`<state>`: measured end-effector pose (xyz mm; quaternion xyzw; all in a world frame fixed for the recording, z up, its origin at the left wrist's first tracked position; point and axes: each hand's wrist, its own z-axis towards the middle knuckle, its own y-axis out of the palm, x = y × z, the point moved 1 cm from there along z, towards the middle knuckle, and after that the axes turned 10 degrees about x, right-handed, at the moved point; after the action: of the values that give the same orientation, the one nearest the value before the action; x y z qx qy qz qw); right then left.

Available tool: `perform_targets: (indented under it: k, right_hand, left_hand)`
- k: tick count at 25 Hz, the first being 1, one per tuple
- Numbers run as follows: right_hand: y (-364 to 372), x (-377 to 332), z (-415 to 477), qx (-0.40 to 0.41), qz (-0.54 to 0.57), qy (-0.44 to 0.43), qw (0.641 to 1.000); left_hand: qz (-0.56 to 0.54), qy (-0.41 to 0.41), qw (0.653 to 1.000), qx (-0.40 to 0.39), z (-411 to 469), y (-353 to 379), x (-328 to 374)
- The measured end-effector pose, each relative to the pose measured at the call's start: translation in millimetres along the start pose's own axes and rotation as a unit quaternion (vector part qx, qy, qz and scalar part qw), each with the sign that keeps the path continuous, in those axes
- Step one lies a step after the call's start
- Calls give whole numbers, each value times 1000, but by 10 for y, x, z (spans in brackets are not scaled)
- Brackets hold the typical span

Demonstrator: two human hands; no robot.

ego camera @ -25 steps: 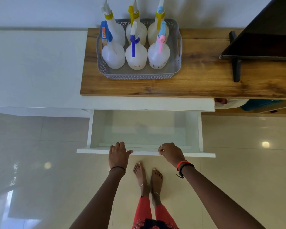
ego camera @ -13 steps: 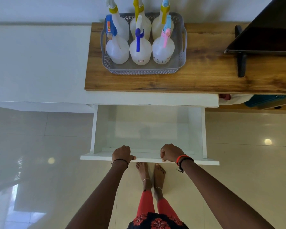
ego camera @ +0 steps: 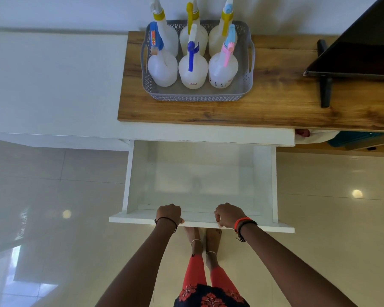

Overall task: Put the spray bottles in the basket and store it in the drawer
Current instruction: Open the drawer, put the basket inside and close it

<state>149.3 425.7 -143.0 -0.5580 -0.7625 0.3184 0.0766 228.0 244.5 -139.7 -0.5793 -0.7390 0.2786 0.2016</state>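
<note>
A grey perforated basket point(ego camera: 197, 97) stands on the wooden cabinet top point(ego camera: 264, 107) and holds several white spray bottles point(ego camera: 193, 69) with blue, yellow and pink triggers, all upright. Below it a white drawer point(ego camera: 200, 180) is pulled far out, and its inside holds nothing. My left hand point(ego camera: 169, 214) grips the drawer's front panel left of the middle. My right hand point(ego camera: 228, 214) grips the same front edge right of the middle. Both hands are far below the basket.
A dark flat screen point(ego camera: 359, 47) on a black stand point(ego camera: 325, 85) sits on the right of the cabinet top. An open shelf with a teal object point(ego camera: 353, 138) lies under it. My bare feet point(ego camera: 203, 238) stand on the glossy tiled floor just under the drawer front.
The drawer has slid further out toward me with both hands on its front edge, fingers curling tighter over it. The view has shifted slightly left and down.
</note>
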Motion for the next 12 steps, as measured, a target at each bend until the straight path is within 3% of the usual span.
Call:
perform_targets:
  k: [7, 12]
  right_hand:
    - [-196, -6, 67, 15, 39, 16, 999]
    - [-863, 51, 188, 123, 191, 69, 971]
  left_hand:
    - [-17, 20, 999, 21, -27, -57, -23]
    - [-188, 0, 976, 111, 65, -548, -185]
